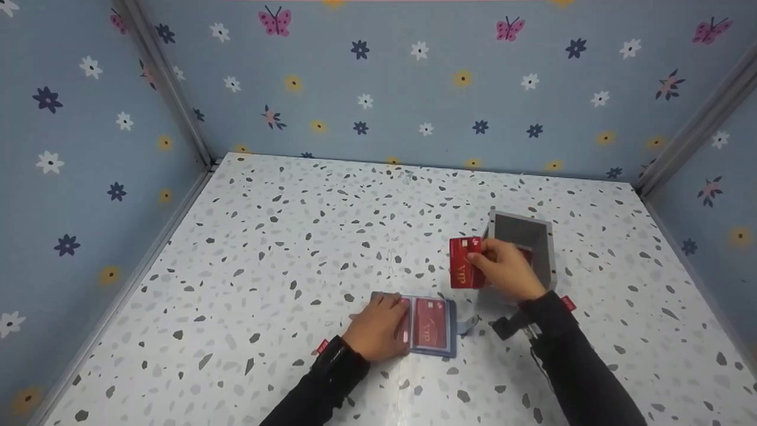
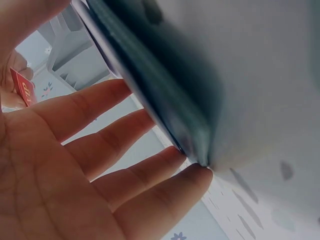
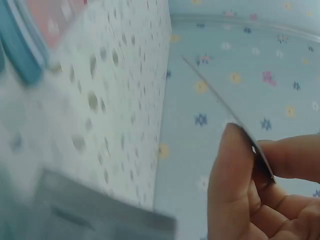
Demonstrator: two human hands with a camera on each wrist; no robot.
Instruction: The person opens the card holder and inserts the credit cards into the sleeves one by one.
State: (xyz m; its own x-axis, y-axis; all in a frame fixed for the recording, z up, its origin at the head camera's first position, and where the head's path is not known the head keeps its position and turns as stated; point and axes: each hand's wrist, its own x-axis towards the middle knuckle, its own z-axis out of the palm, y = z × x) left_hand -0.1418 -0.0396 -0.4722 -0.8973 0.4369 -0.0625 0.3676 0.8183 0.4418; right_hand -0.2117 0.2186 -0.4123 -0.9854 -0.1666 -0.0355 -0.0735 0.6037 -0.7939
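A red card (image 1: 465,263) with gold "VIP" lettering is held upright by my right hand (image 1: 510,269), pinched between thumb and fingers. In the right wrist view the card (image 3: 215,95) shows nearly edge-on. Below it to the left, a blue-grey card holder (image 1: 452,331) lies spread on the table, a similar red card (image 1: 430,324) in its right-hand clear pocket. My left hand (image 1: 377,328) rests on the holder's left side and covers much of it. In the left wrist view its fingers (image 2: 115,145) are extended, with the tips touching the holder's edge (image 2: 165,105).
Just behind my right hand stands a grey open-topped box (image 1: 520,228), with something red partly visible inside. A strap with a pale end (image 1: 468,325) sticks out from the holder's right side. Flower-patterned panels (image 1: 414,83) enclose the speckled white table (image 1: 284,236).
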